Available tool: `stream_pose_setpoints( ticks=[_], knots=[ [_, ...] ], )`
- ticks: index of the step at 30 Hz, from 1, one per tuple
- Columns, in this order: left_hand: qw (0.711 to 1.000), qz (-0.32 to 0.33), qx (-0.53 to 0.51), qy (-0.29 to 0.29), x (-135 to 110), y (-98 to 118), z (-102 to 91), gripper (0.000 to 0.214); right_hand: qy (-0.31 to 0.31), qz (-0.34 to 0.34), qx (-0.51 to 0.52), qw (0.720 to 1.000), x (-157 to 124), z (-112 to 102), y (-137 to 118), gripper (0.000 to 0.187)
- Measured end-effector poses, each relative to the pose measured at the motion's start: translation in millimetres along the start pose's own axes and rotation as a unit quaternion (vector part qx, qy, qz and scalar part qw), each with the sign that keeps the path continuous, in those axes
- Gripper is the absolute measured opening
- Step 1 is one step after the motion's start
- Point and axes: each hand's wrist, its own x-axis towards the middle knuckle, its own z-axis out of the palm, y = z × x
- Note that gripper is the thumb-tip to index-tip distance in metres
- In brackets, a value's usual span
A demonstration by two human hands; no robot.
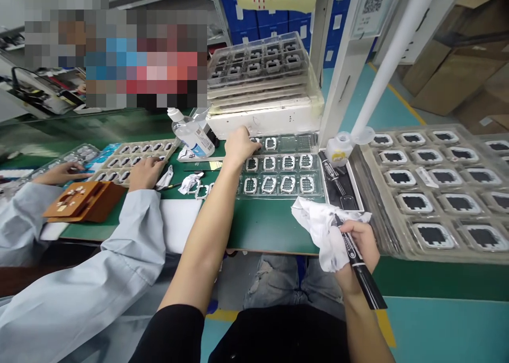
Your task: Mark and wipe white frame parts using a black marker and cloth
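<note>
My left hand (239,148) reaches to the back left of a clear plastic tray (278,192). Its fingers are closed at a small white frame part (255,140) with a dark middle, partly hidden by the hand. More white frame parts (269,162) sit in rows in the tray's pockets. Held in my right hand (362,244), in front of the bench edge, are a black marker pen (358,262) and a crumpled white cloth (324,230). The pen slants down toward me, and its upper end is against the cloth.
A box (342,185) with another marker stands right of the tray, below a small bottle (339,148). Stacked trays (433,209) fill the right; more (262,87) stand behind. A clear pump bottle (193,135), an orange case (83,201) and a co-worker's hands (145,172) are left.
</note>
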Motion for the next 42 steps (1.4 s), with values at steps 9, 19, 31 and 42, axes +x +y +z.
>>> stream_pose_setpoints(
  ticks=[9,19,31,42],
  knots=[
    [0.999,0.010,0.032,-0.009,0.1,12.4,-0.7,0.054,-0.003,0.028,0.002,1.000,0.5,1.9,-2.3,0.019],
    [0.991,0.040,-0.117,0.054,-32.3,9.7,-24.6,0.056,-0.040,-0.008,0.006,0.999,3.5,-2.9,0.4,0.016],
    [0.717,0.034,-0.657,-0.229,-251.0,30.7,55.0,0.041,-0.019,-0.074,-0.022,0.997,7.9,-1.8,1.8,0.013],
    [0.688,0.000,-0.684,-0.243,-251.3,28.6,58.0,0.031,-0.088,-0.094,-0.001,0.992,11.1,-0.2,-4.0,0.010]
  ],
)
